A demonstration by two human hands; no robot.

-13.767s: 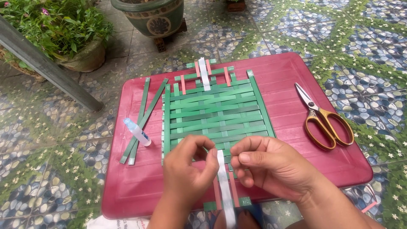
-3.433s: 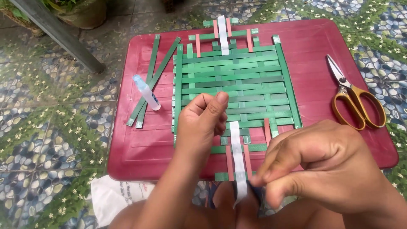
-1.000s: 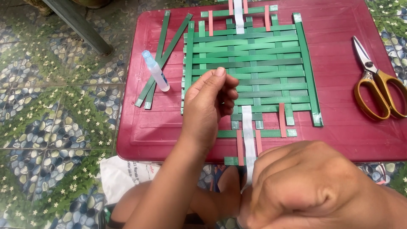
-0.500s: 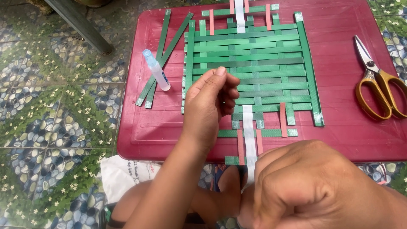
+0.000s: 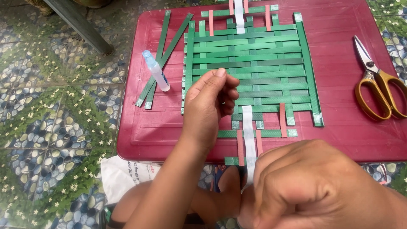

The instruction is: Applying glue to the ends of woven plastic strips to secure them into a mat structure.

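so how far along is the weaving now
Most of the green strip mat is already woven on the red tray. In hand: the right hand pinches the white strip while the left hand rests on the mat's edge. Left: loose ends below, spare green strips unused.

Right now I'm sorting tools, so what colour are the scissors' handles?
Yellow-gold handles on the scissors, clearest in the head view, right of the mat.

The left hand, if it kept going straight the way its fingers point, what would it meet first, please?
Probably the woven green mat: the left hand points up and away over its near left part, though its height above the strips is unclear.
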